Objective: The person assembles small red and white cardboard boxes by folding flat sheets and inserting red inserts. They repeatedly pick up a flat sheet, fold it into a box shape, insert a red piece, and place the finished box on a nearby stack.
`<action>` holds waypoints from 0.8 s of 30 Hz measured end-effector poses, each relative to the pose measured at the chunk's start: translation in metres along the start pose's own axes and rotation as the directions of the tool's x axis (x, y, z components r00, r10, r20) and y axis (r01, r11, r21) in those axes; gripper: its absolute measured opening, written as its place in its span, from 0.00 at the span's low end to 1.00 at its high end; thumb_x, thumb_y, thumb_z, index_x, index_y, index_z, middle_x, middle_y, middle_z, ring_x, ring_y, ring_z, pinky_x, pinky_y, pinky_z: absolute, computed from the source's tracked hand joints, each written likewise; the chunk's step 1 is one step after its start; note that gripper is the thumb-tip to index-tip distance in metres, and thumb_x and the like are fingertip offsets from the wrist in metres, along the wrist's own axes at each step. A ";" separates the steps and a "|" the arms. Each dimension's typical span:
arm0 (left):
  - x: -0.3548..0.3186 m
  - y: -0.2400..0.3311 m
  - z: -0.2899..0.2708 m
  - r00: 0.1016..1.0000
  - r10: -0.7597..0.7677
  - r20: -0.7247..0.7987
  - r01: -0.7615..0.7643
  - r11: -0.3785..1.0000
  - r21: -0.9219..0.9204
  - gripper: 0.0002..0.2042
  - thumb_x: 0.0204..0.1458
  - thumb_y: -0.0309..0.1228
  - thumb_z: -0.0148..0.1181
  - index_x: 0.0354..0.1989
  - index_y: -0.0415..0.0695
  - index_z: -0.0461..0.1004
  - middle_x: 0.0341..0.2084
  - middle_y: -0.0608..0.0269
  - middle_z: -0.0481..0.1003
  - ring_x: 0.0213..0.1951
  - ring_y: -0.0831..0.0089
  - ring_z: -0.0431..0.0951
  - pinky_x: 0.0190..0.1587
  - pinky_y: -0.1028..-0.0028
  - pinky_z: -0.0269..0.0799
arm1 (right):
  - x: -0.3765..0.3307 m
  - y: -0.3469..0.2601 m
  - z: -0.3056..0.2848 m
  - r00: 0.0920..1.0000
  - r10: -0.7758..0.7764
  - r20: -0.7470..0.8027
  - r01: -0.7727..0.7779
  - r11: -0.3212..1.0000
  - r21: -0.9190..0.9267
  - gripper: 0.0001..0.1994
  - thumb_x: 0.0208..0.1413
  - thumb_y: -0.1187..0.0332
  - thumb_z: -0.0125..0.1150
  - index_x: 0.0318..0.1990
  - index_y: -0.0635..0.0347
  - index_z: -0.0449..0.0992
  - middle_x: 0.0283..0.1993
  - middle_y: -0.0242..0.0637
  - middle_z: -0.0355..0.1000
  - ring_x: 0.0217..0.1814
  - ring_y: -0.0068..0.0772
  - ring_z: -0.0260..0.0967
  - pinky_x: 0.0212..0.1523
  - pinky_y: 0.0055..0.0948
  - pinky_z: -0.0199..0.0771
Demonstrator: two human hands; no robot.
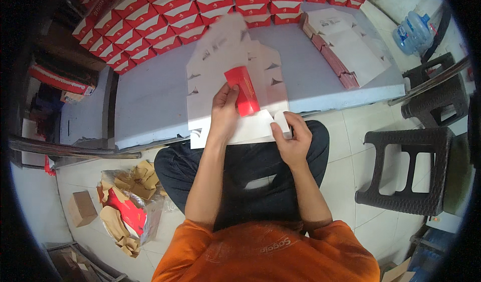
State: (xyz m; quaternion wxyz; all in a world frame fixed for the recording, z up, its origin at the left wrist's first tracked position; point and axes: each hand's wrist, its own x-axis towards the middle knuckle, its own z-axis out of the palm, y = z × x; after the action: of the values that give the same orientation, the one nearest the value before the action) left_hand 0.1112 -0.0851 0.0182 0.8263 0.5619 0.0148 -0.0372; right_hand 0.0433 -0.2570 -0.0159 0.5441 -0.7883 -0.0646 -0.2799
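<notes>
A flat white cardboard box blank (pixel 200 101) with slots and tabs lies on the table's front edge and reaches over my lap. One part of it, or a piece on top of it, shows a red printed panel (pixel 245 89); I cannot tell which. My left hand (pixel 225 112) grips the red panel's left edge, thumb on top. At the near right corner, my right hand (pixel 293 139) pinches a small white flap (pixel 282 122) between thumb and fingers. The blank's far end is blurred.
Red-and-white boxes (pixel 168 19) stand stacked in rows along the back of the grey table (pixel 150 91). A pile of flat blanks (pixel 350 46) lies at right. Dark plastic stools (pixel 406 172) and a blue water jug (pixel 415 33) are on the right. A torn package (pixel 130 207) sits on the floor at left.
</notes>
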 end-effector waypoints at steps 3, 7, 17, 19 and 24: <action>-0.027 0.032 0.017 0.996 0.089 -0.001 -0.089 0.993 0.074 0.20 0.62 0.28 0.48 0.61 0.36 0.58 0.38 0.54 0.77 0.38 0.70 0.79 0.40 0.72 0.79 | 0.017 -0.035 -0.006 0.972 -0.210 0.107 0.199 0.975 0.099 0.14 0.44 0.81 0.66 0.42 0.67 0.79 0.49 0.45 0.73 0.37 0.32 0.75 0.37 0.25 0.76; -0.048 0.046 0.017 0.983 0.175 0.061 -0.184 0.964 0.192 0.24 0.58 0.21 0.52 0.62 0.36 0.52 0.36 0.50 0.78 0.35 0.69 0.81 0.38 0.71 0.80 | 0.027 -0.043 -0.017 0.921 -0.319 0.222 0.328 0.945 -0.003 0.21 0.40 0.79 0.67 0.47 0.58 0.78 0.51 0.42 0.72 0.39 0.36 0.76 0.39 0.29 0.78; -0.069 0.040 0.017 0.943 0.287 0.169 -0.330 0.873 0.360 0.15 0.55 0.19 0.56 0.49 0.32 0.59 0.35 0.52 0.78 0.39 0.69 0.81 0.42 0.73 0.78 | 0.019 -0.089 -0.018 0.942 -0.086 0.325 0.121 0.989 -0.089 0.17 0.51 0.76 0.62 0.50 0.63 0.75 0.58 0.51 0.67 0.49 0.51 0.74 0.47 0.37 0.76; -0.072 0.048 0.021 0.954 0.292 0.065 -0.299 0.923 0.241 0.15 0.56 0.18 0.55 0.49 0.32 0.59 0.35 0.53 0.78 0.39 0.71 0.81 0.42 0.73 0.78 | 0.017 -0.100 -0.018 0.935 -0.062 0.350 0.095 0.992 -0.079 0.16 0.51 0.76 0.61 0.50 0.65 0.75 0.57 0.50 0.69 0.51 0.51 0.73 0.50 0.37 0.75; -0.077 0.058 0.018 0.956 0.286 0.059 -0.290 0.911 0.294 0.15 0.56 0.18 0.54 0.49 0.33 0.58 0.35 0.52 0.78 0.37 0.71 0.81 0.40 0.73 0.78 | 0.019 -0.106 -0.022 0.894 -0.198 0.401 0.267 0.956 -0.125 0.17 0.48 0.80 0.65 0.48 0.69 0.77 0.52 0.50 0.73 0.48 0.44 0.76 0.48 0.31 0.77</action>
State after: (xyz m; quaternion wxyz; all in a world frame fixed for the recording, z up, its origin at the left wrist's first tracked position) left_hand 0.0391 -0.0769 0.0835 0.7280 0.6763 -0.0800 0.0790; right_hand 0.0083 -0.2388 0.0865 0.4113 -0.8593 -0.2389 -0.1878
